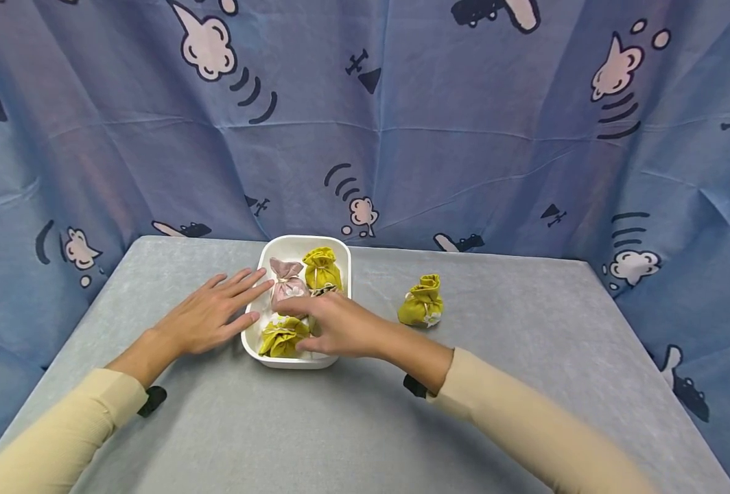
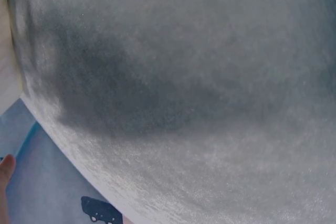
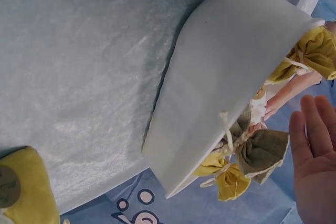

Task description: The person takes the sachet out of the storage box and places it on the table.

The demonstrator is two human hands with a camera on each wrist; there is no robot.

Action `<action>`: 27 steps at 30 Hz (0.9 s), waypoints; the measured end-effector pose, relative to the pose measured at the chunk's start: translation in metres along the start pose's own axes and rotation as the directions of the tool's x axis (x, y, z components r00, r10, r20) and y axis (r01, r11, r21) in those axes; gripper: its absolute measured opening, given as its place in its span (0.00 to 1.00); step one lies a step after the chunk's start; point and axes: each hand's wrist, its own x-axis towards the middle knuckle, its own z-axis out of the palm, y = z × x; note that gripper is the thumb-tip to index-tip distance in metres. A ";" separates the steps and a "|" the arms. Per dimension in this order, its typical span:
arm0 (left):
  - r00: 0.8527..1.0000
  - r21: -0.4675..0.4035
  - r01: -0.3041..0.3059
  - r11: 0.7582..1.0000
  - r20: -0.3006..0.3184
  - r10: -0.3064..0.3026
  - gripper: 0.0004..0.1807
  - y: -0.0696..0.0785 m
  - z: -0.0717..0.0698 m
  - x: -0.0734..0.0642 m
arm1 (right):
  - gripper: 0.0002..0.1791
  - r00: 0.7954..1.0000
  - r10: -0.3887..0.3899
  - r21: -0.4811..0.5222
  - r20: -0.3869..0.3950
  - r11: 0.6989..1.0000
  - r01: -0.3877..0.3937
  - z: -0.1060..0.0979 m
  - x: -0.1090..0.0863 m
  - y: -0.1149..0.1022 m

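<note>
A white tray (image 1: 297,365) holds small drawstring pouches: a pink one (image 1: 288,278), a yellow one (image 1: 323,269) at the back right and another yellow one (image 1: 281,337) in front. My left hand (image 1: 213,312) lies at the tray's left side, fingers spread and fingertips over the rim. Above the tray reaches my right hand (image 1: 337,326), partly covering the pouches. In the right wrist view its fingers (image 3: 317,129) look extended with nothing held, beside a grey-brown pouch (image 3: 262,150). The left wrist view shows mostly tabletop, with one fingertip at the edge.
Another yellow pouch (image 1: 422,302) stands on the grey-covered table (image 1: 365,425), right of the tray. A blue patterned curtain (image 1: 402,123) hangs behind the table. Dark wrist devices (image 1: 151,401) show near both sleeves.
</note>
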 end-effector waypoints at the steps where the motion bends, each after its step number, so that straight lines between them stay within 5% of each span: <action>1: 1.000 0.000 0.000 1.000 0.002 0.000 0.32 0.000 0.000 0.000 | 0.33 1.000 0.006 -0.006 0.009 1.000 -0.006 0.001 0.001 0.000; 27: 1.000 -0.009 0.001 1.000 0.015 -0.001 0.32 -0.002 0.001 0.001 | 0.34 0.994 -0.010 -0.123 0.110 0.992 0.024 0.020 0.021 0.001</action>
